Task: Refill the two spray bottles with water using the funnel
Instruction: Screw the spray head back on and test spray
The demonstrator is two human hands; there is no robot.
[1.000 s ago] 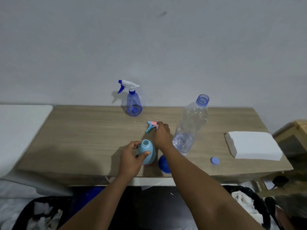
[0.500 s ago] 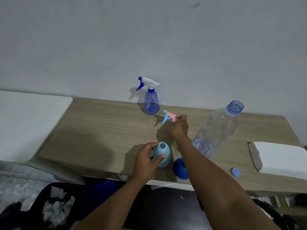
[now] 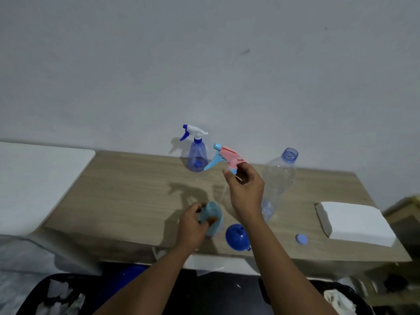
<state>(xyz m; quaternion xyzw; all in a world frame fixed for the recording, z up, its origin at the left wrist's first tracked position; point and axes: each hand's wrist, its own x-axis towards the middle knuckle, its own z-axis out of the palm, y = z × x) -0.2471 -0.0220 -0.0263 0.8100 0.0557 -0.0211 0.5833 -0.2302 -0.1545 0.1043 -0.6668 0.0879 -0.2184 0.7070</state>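
Lifting pink-and-blue plastic trigger head (image 3: 227,159) higher above pale-blue plastic bottle (image 3: 214,220).
Right hand (image 3: 246,193) fingers pinch it; left hand (image 3: 193,226) fingers wrap the bottle, neck nearly free for blue plastic funnel (image 3: 237,238).

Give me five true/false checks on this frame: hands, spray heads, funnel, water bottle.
1. The right hand holds the pink spray head up off the light blue bottle. True.
2. The funnel sits in that bottle's neck. False: it lies on the table beside it.
3. The water bottle is capped. False: its mouth is open and its cap lies on the table.
4. The left hand grips the light blue bottle. True.
5. The dark blue spray bottle has its head on. True.
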